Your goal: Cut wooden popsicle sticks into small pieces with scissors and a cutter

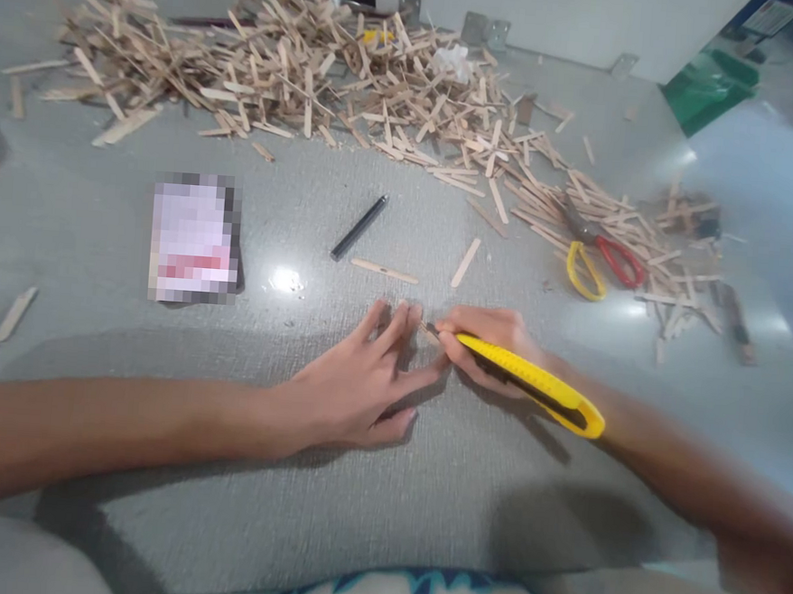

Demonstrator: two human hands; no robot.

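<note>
Right hand point(493, 326), just right of centre frame, is clamped on a yellow utility knife point(533, 375), blade point(430, 329) beside the spread-fingered left hand point(364, 372) on the table point(273, 506). Cutting seems the step; another stroke would call for clearance from that edge.

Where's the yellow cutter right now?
In the head view, the yellow cutter is right of centre, held in the right hand, its tip close beside the left hand.
</note>
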